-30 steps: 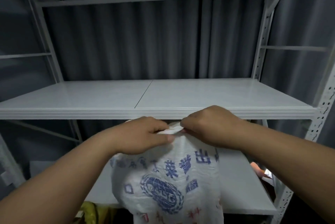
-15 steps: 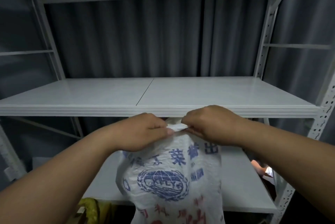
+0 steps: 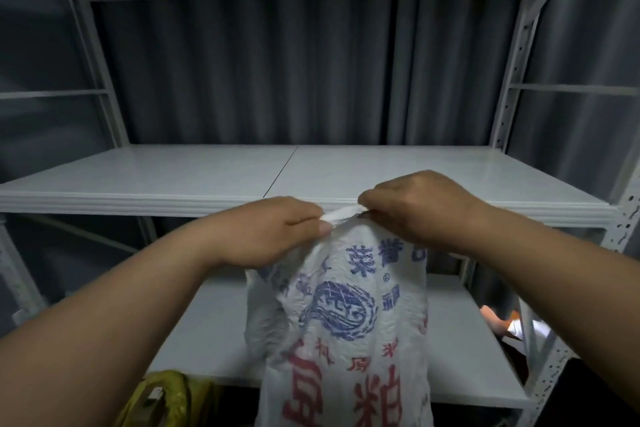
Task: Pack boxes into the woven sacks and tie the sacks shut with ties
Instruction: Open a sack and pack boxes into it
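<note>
left hand (image 3: 273, 232) and right hand (image 3: 420, 208) each pinch an end of the white tie (image 3: 341, 212) at the gathered neck of the woven sack (image 3: 341, 319), just before the shelf (image 3: 138, 200) edge. sack bottom cut off; contents hidden.

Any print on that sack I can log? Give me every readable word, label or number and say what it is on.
Woven sack, blue characters in its top row: partly legible, too creased to quote.
Woven sack, blue round emblem: lettering inside too blurred to read.
Woven sack, small "®" beside the emblem.
Woven sack, large red characters lower down: cut off and crumpled, unreadable.
Nothing else carries text.
</note>
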